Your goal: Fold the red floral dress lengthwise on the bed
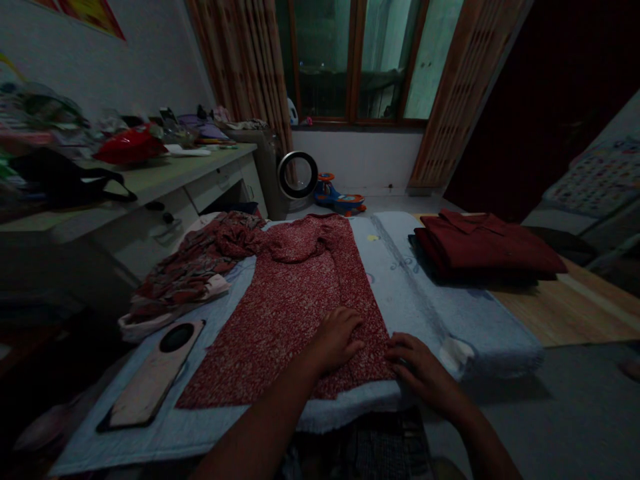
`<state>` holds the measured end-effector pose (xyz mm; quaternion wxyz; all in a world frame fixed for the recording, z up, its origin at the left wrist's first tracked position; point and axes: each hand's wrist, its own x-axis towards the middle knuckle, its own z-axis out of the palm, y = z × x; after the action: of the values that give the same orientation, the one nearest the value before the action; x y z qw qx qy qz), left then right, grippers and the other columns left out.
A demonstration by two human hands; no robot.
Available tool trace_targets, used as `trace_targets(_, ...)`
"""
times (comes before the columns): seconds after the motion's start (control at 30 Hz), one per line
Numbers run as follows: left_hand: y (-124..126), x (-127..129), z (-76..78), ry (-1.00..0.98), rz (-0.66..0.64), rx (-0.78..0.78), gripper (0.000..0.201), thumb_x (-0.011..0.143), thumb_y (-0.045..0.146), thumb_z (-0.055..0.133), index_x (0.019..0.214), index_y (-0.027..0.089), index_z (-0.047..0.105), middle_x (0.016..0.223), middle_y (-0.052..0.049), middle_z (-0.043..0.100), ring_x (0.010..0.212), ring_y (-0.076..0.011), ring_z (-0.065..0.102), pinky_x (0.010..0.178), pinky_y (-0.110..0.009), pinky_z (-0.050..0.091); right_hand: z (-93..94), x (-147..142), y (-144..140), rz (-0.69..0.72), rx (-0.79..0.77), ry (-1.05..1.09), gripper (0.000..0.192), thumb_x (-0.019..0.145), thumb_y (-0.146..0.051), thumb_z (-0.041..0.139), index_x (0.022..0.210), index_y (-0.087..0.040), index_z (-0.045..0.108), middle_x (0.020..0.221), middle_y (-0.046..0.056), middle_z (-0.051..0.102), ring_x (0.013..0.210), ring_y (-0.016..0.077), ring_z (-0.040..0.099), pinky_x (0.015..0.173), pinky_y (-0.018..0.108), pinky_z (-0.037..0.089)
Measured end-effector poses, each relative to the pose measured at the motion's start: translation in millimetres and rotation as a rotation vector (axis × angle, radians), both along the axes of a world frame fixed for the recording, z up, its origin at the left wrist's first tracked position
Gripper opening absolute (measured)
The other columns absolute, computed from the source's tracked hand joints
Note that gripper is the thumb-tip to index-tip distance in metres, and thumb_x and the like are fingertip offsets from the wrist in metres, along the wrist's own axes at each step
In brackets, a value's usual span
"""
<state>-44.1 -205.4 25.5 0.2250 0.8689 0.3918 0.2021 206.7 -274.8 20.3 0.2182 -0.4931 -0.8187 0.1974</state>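
Both the left hand (336, 340) and right hand (417, 363) press flat, fingers together, on the soft, light red dress (295, 300), best pinched at its 5 o'clock corner.

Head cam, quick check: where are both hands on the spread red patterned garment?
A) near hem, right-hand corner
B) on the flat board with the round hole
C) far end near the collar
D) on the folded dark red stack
A: the left hand lies flat on the red patterned garment near its near edge, and the right hand touches its right corner.
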Motion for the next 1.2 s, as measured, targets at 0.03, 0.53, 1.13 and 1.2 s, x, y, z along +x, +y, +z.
trace_targets(0.03,0,0,0.2,-0.001,-0.007,-0.001,0.040,0.085,0.028,0.068,0.123,0.023,0.058,0.133,-0.008,0.057,0.127,-0.0279,0.046,0.112,-0.048,0.036,3.6,0,0,0.003,-0.015,0.004,0.025,0.094,-0.027,0.048,0.106,-0.025,0.070,0.122,0.009,0.064,0.118,0.0245,0.057,0.103,0.044,0.047)
trace_targets(0.53,2,-1,-5.0,-0.026,-0.015,0.050,0.034,0.086,0.028,0.068,0.119,0.022,0.060,0.128,-0.007,0.059,0.123,-0.0260,0.047,0.109,-0.044,0.038,-1.8,-11,13,-0.026,-0.005,0.024,0.024,0.091,-0.026,0.051,0.106,-0.024,0.069,0.119,0.009,0.066,0.116,0.0259,0.058,0.103,0.046,0.045)
trace_targets(1.13,2,-1,-6.2,-0.030,-0.007,0.088,0.033,0.086,0.026,0.068,0.118,0.021,0.060,0.129,-0.006,0.059,0.122,-0.0252,0.048,0.109,-0.043,0.038,26.6,-6,9,0.038,-0.044,0.059,0.019,0.097,-0.026,0.047,0.094,-0.022,0.065,0.095,0.006,0.065,0.094,0.0217,0.059,0.086,0.038,0.048)
trace_targets(1.2,2,-1,-7.0,-0.028,-0.009,0.088,0.034,0.086,0.026,0.068,0.118,0.022,0.060,0.129,-0.006,0.059,0.123,-0.0253,0.048,0.109,-0.043,0.038,23.7,-12,12,0.037,-0.026,0.080,0.018,0.095,-0.024,0.049,0.101,-0.022,0.066,0.101,0.007,0.065,0.099,0.0226,0.058,0.088,0.039,0.047)
